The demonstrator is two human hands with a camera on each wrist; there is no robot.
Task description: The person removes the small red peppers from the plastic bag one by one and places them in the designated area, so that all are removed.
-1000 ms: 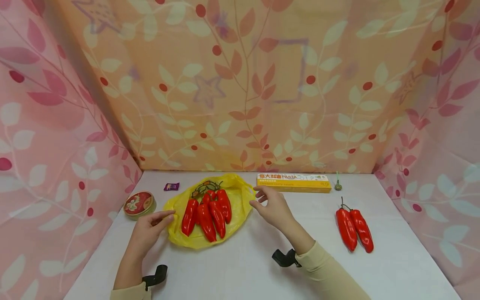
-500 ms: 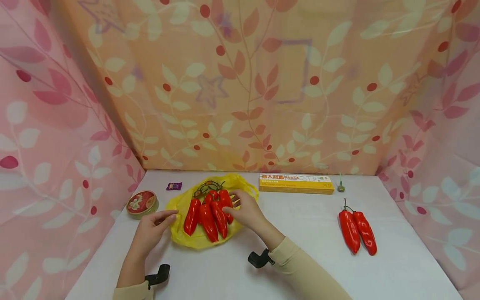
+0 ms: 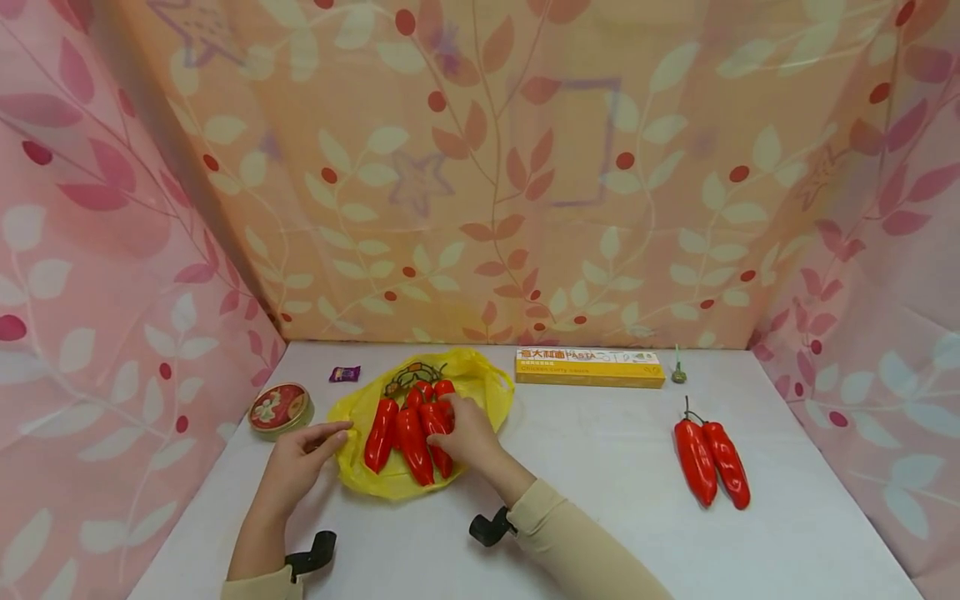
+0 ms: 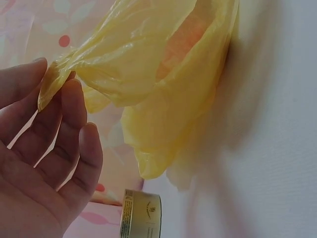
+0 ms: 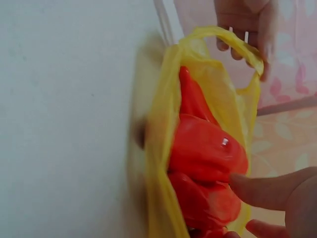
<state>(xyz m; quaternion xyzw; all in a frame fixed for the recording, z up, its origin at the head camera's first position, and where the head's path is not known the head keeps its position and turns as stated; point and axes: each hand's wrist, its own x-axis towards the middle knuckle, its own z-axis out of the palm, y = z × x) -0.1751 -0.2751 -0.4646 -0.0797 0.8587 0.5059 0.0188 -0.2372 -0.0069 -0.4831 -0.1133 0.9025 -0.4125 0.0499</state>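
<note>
A yellow plastic bag (image 3: 487, 387) lies spread on the white table, with several glossy red chili peppers (image 3: 414, 446) inside its mouth. The left hand (image 3: 294, 468) pinches the bag's left edge between thumb and fingers; in the left wrist view the yellow plastic (image 4: 133, 69) stretches away from those fingertips. Over the right side of the pepper pile, the right hand (image 3: 472, 433) has thumb and fingers around one pepper, partly hiding it. Its thumb (image 5: 262, 191) presses a red pepper (image 5: 208, 153) in the right wrist view, where the other fingers are mostly out of frame.
A round red-lidded tin (image 3: 279, 408) stands left of the bag, near a small purple packet (image 3: 345, 374). Behind to the right lies a pasta box (image 3: 588, 368), beside a small green-stemmed item (image 3: 678, 372). Two more red peppers (image 3: 708, 462) lie at the right.
The right hand has left the bag's right edge and moved leftward onto the peppers, now around one of them. The left hand keeps its pinch on the bag.
</note>
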